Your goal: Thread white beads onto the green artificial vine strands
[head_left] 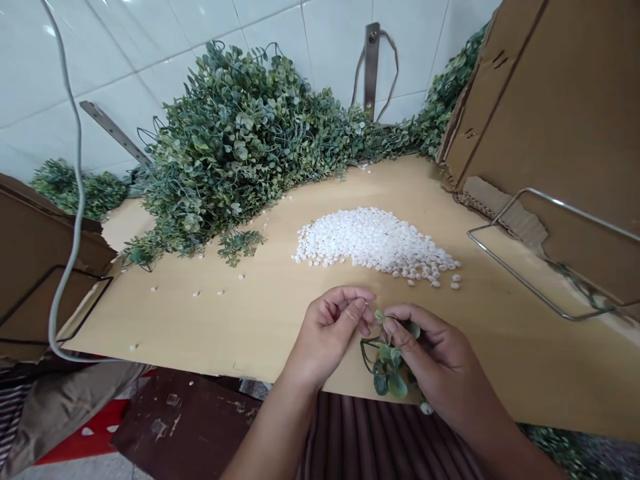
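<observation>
Near the front edge of the table, my right hand (433, 347) pinches an artificial leaf sprig (385, 367) with round green leaves and a dark stem. One white bud-like piece (426, 408) shows at the low end of the sprig, under my right hand. Just left of the sprig's tip, my left hand (337, 317) is closed in a pinch, thumb against fingers. Whatever it holds is too small to make out. Beyond both hands lies a heap of small white bead-like pieces (370, 240).
A large pile of artificial greenery (240, 133) stands against the tiled wall. Cardboard boxes (560, 120) flank the table (200, 327). A metal wire frame (530, 293) juts in at right, and a white cable (77, 200) hangs at left. Several white pieces lie scattered.
</observation>
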`<act>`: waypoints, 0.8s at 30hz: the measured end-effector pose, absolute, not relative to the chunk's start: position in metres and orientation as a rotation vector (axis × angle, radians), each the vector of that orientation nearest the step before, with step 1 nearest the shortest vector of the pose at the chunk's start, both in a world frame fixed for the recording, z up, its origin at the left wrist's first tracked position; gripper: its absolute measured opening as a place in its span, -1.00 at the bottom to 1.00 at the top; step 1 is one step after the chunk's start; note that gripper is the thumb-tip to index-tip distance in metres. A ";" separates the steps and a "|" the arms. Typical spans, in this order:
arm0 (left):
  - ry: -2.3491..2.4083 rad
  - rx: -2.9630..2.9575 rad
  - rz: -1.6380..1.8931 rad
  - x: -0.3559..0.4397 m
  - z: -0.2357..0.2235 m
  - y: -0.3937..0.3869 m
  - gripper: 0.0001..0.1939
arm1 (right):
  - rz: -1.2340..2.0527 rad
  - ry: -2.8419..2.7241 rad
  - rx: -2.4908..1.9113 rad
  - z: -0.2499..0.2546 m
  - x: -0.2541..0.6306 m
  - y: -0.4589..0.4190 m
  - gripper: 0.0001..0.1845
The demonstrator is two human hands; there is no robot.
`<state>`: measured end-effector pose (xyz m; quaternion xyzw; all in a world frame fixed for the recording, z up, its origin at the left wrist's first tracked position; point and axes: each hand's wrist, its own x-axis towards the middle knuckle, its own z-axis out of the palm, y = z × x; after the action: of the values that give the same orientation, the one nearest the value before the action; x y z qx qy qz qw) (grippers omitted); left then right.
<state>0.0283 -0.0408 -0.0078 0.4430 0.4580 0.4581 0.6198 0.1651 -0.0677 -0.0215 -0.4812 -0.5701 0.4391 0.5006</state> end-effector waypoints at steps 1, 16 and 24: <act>1.059 1.020 1.055 0.029 -0.009 -0.041 -0.72 | 1.059 -1.387 -1.165 -0.021 0.165 -0.068 -0.75; 0.975 0.939 1.099 0.031 -0.012 -0.045 -0.74 | 1.038 -1.379 -1.157 -0.022 0.164 -0.067 -0.82; 0.973 0.857 1.116 0.027 -0.010 -0.044 -0.73 | 1.007 -1.370 -1.191 -0.025 0.164 -0.070 -0.81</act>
<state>0.0267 -0.0436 -0.0103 0.3782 0.4291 0.4923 0.6561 0.1640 -0.0699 -0.0247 -0.4941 -0.5684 0.4180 0.5081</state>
